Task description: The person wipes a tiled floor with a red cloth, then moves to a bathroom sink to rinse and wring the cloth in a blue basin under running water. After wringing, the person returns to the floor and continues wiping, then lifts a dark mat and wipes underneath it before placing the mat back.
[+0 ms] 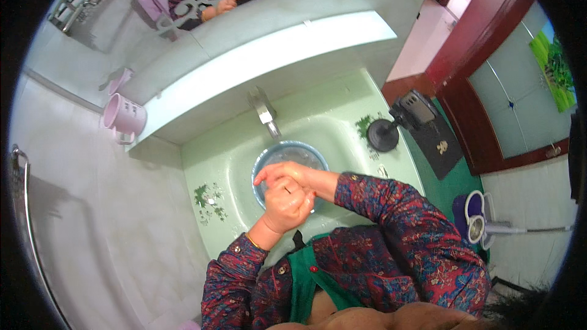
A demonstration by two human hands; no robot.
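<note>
Both hands meet over a blue-rimmed basin (324,160) in the pale green sink (235,174). My left hand (286,206) is curled closed around part of my right hand (292,173), near its thumb side. Above that fist, the right hand's fingers stretch out to the left over the basin. Wet, shiny skin shows on both, and a thin yellow band circles the left wrist. Water seems to lie in the basin, though the hands and forearms hide its near part. The chrome faucet (264,113) stands just behind the basin.
A white shelf (257,64) runs behind the sink below a mirror, with a pink mug (125,116) at its left end. On the counter's right stands a black device on a round base (383,135). Farther right are a dark red door (471,116) and a dark mat (441,146).
</note>
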